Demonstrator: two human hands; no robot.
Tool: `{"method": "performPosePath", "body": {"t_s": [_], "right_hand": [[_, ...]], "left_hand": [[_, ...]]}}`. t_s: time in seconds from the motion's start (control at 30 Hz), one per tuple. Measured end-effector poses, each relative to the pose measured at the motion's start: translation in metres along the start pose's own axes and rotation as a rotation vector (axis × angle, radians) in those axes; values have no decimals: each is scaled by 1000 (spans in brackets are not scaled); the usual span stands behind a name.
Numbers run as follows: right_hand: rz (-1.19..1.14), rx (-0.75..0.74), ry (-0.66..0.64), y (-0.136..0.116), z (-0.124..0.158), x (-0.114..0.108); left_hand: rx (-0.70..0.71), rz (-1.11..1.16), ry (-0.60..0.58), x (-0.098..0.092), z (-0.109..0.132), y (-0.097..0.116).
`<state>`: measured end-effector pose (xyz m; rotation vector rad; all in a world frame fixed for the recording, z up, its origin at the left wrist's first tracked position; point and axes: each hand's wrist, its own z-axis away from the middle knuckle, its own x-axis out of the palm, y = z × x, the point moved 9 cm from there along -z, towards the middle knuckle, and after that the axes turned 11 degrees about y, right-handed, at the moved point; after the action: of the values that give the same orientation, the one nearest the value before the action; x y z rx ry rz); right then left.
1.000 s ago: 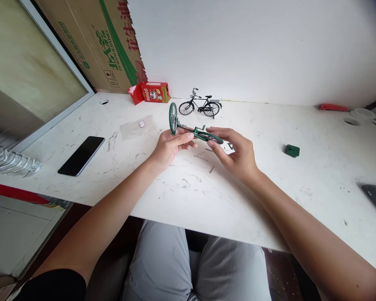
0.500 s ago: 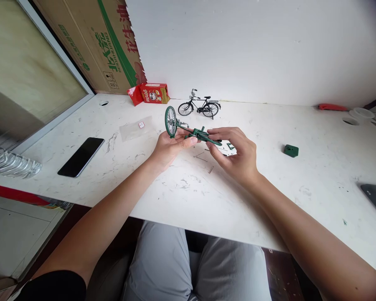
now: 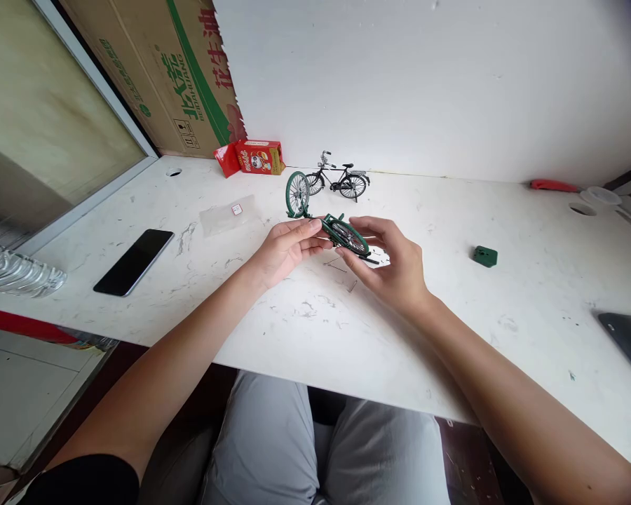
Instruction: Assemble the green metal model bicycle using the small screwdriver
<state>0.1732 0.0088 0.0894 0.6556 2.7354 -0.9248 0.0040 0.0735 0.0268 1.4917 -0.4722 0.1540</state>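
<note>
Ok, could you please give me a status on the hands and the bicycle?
Left hand, right hand: both shut on green model bicycle. Held above table. Loose pins lying underneath.

Left hand [image 3: 287, 247]: we pinch the green model bicycle [image 3: 331, 227] at its frame, just behind the upright front wheel.
Right hand [image 3: 394, 270]: our fingers grip the rear-wheel end; bike is held above the tabletop [image 3: 452, 315].
Under our hands: small metal pins [image 3: 352, 285], loose.
Back wall: black model bicycle [image 3: 336, 179] standing, red carton [image 3: 257, 156] to its left.
Left side: phone [image 3: 133, 261] lying flat, clear bag [image 3: 226, 214] near it.
Right side: small green part [image 3: 485, 256], well apart from our hands.
</note>
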Motion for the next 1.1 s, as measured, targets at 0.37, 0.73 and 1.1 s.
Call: {"method": "performPosePath", "body": {"t_s": [0.37, 0.73, 1.1], "right_hand": [[-41, 242, 182, 39, 1, -10], [-141, 263, 54, 42, 2, 3], [-93, 289, 32, 41, 5, 3]], "left_hand": [[589, -705, 115, 11, 35, 37], [751, -1028, -191, 65, -1, 98], [624, -1124, -173, 50, -1, 61]]}}
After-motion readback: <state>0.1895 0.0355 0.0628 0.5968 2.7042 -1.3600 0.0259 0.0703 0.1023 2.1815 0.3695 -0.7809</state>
